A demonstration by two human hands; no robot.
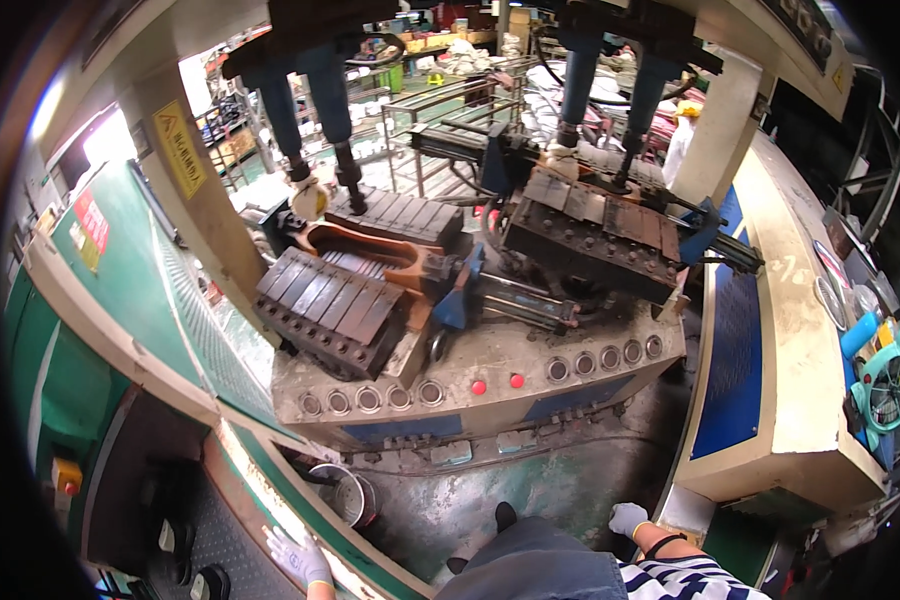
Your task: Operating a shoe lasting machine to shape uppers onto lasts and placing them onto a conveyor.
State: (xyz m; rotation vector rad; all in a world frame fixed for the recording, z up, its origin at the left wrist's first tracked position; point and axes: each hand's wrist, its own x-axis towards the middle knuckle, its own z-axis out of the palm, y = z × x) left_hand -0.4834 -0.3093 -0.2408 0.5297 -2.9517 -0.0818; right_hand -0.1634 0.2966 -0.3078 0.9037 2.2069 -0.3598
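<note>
My left hand, in a pale work glove, lies with fingers spread on the worn rim of a green-and-cream panel at lower left. Nothing shows in it. At lower right my right hand, also gloved, hangs beside my body with its fingers curled in. I see no object in that hand. A large two-station machine stands ahead of me, apart from both hands. Its left die block and right die block are dark slotted metal. Blue vertical cylinders hang above them.
A metal bucket stands on the floor near my left hand. Black foot pedals sit at lower left. Red buttons are on the machine's front. A cream cabinet and a turquoise fan stand at right. Metal railings lie beyond.
</note>
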